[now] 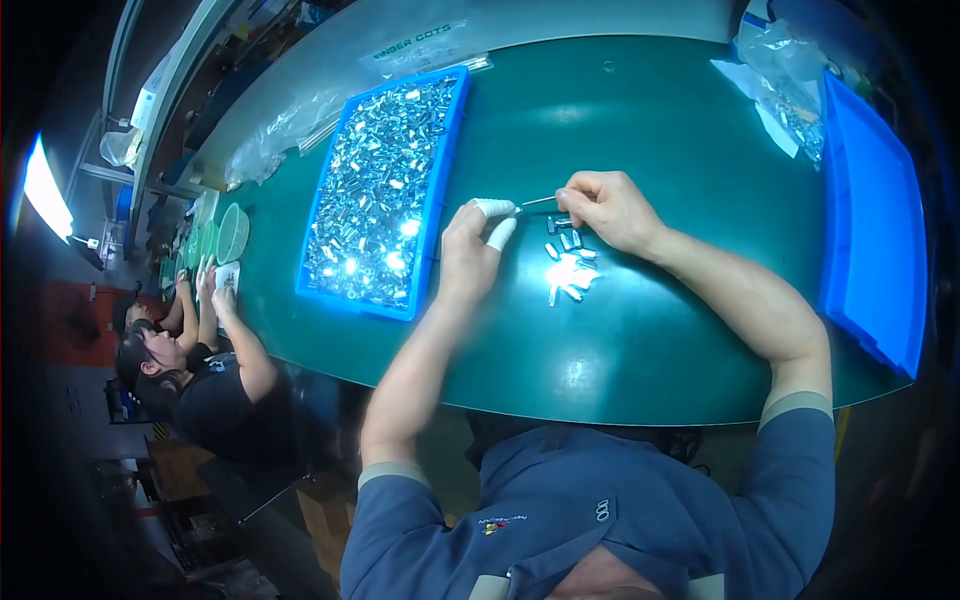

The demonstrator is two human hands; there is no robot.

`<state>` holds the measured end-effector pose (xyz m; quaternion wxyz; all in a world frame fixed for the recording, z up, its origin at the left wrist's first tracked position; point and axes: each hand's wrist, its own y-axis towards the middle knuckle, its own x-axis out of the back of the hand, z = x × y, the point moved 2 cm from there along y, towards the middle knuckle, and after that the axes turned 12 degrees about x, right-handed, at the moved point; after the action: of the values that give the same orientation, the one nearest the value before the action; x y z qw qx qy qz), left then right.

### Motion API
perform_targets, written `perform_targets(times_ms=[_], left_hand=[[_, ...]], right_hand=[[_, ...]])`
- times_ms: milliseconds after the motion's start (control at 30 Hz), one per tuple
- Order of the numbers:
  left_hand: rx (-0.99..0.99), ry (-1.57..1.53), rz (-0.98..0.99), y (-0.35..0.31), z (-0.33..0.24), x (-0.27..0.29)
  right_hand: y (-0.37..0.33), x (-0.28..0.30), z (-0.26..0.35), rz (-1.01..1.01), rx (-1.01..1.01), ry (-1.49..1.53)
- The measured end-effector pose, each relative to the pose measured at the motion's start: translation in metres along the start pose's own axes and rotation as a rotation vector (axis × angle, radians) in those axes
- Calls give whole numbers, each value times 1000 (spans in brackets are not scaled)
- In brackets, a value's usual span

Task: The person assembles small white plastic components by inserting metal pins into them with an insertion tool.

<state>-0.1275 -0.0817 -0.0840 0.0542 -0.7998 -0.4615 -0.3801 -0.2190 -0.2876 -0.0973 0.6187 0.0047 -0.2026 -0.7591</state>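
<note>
My left hand [474,245] wears white finger cots on its thumb and index finger. Those two fingertips pinch a small metal piece [517,211], mostly hidden by them. From the right, my right hand [612,210] is closed on a thin metal rod [540,201], whose far tip points at the piece in the left fingertips and reaches close to it. Just below the hands, several short shiny metal pieces [570,275] lie loose on the green table [640,330]. Glare washes out part of that pile.
Left of my left hand stands a blue tray [437,200] filled with small metal pieces. An empty-looking blue bin [875,230] sits at the right edge. Clear plastic bags [785,75] lie far right. Green bowls [233,233] and co-workers [215,385] are at the left.
</note>
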Motion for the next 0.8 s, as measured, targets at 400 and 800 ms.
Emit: perform_targets(times_ms=[400,800], left_hand=[[-35,-67,62,-5,-6,3],[117,-191,115,-11,-5,2]], right_hand=[[-2,-6,15,86,107,-77],[-6,-9,21,50,8,-20]])
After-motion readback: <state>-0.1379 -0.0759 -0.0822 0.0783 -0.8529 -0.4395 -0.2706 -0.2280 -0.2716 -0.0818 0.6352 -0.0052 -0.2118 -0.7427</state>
